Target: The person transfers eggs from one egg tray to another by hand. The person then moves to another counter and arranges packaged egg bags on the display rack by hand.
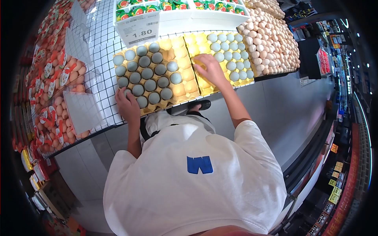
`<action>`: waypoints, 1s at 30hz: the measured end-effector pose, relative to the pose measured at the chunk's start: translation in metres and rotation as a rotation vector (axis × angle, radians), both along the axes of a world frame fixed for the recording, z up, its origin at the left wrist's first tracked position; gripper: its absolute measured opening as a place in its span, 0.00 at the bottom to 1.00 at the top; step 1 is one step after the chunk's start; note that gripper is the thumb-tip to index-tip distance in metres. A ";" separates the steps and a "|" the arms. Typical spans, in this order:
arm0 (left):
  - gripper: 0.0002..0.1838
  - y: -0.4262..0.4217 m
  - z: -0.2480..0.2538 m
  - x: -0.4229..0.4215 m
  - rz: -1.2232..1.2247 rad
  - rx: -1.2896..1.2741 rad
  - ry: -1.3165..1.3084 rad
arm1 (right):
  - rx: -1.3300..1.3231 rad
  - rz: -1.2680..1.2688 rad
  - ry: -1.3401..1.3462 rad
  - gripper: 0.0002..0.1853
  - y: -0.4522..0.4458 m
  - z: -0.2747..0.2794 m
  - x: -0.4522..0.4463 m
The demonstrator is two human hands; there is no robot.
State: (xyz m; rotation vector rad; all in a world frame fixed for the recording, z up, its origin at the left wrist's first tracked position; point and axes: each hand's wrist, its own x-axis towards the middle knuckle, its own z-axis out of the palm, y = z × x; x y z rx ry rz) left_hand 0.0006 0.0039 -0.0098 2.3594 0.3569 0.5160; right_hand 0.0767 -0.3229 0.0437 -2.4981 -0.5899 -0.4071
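Observation:
My left hand [128, 105] is at the near left corner of a yellow egg tray [188, 84], its fingers curled around a blue-green egg [126, 92] that shows partly between them. Several more blue-green eggs [150, 84] fill most of this tray; the cups along its right side hold none. Over the bare left cups of a second, brighter yellow egg tray [204, 84] hovers my right hand [211, 69], fingers apart and pointing left, with no egg visible in it. Rows of paler blue-green eggs [232, 56] sit in the right part of that tray.
A price sign [139, 29] stands behind the left tray, below a white box [181, 17] of green-and-red wrapped items. Brown eggs [271, 43] are heaped at right. Packaged eggs [59, 118] lie at left beyond clear dividers [80, 112]. The white grid counter [103, 74] ends near my body.

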 end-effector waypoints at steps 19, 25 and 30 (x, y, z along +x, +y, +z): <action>0.14 0.000 0.004 0.000 0.006 -0.012 0.022 | 0.373 0.108 0.708 0.18 0.045 -0.004 0.037; 0.14 -0.001 0.003 0.000 0.014 -0.003 0.006 | 1.668 0.149 0.867 0.28 0.011 0.001 0.026; 0.14 -0.001 0.003 -0.001 0.010 -0.005 0.004 | 1.813 0.140 0.677 0.24 -0.028 -0.017 0.013</action>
